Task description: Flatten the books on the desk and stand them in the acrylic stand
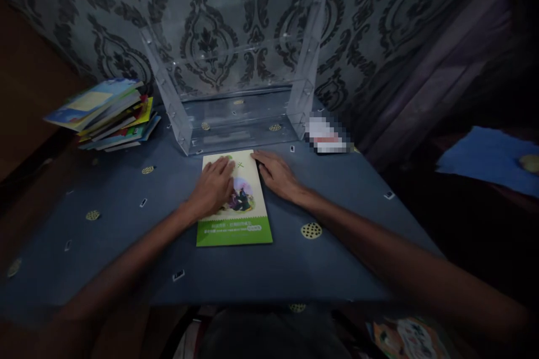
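A closed book (236,229) with a cream and green cover and a coloured picture lies flat on the table in front of me. My left hand (214,184) rests spread over the upper left of its cover, hiding part of the title and picture. At the top right corner is my right hand (275,173), its fingers stretched out along the book's edge and touching it. Just behind the book stands a clear acrylic rack (301,98) with tiered shelves.
To the left is an uneven stack of books (112,115). A blurred-out white item (328,134) lies right of the rack. The patterned blue tablecloth (227,277) covers the table up to the wall. A blue cloth (488,160) is off to the right, beyond the table's edge.
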Demonstrator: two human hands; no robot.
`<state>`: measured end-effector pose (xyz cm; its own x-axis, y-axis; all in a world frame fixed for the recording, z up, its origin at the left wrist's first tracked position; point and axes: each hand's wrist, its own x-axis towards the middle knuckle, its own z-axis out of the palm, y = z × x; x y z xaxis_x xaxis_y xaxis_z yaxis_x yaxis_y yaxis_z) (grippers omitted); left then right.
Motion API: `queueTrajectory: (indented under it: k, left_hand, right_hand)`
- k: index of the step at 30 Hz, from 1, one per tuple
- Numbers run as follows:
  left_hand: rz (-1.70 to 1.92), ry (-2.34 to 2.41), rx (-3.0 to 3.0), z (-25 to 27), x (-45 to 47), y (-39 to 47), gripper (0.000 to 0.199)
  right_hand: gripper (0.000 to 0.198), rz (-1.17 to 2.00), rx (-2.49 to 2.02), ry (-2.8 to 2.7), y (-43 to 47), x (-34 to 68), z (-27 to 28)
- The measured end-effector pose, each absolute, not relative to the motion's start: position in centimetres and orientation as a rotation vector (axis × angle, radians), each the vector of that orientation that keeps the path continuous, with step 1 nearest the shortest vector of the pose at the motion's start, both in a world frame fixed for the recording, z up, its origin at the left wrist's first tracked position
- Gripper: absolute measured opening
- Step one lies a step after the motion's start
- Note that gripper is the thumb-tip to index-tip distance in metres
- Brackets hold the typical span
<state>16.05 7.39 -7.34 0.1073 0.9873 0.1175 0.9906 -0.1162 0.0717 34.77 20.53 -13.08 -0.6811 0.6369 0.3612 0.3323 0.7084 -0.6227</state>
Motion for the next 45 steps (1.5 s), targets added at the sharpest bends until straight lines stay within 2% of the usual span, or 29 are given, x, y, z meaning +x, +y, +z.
queueTrajectory:
  k: [9, 20, 24, 31, 35, 45]
  left_hand:
    - [-0.242, -1.731, -2.595, -8.3, 22.1, 7.0, 0.041]
    - [-0.392, -1.755, -2.623, -8.1, 21.5, 7.0, 0.04]
    - [-0.482, -1.837, -2.524, -8.6, 19.2, 8.1, 0.042]
    - [-0.611, -1.876, -2.346, -9.0, 15.2, 9.8, 0.035]
    - [-0.594, -1.822, -2.345, -9.1, 15.1, 9.8, 0.034]
    - [-0.548, -1.874, -2.372, -8.8, 15.4, 10.0, 0.036]
  right_hand:
    - [0.048, 0.799, -0.665, -2.264, 20.7, 35.4, -13.5]
    - [0.044, 0.819, -0.703, -2.237, 20.3, 35.6, -12.9]
    - [0.044, 0.871, -0.695, -2.204, 20.3, 35.5, -12.6]
    - [0.046, 0.872, -0.725, -2.181, 20.7, 35.3, -12.5]
    - [0.051, 0.834, -0.761, -2.228, 22.0, 34.0, -12.2]
    - [0.046, 0.809, -0.805, -2.247, 23.1, 32.7, -12.0]
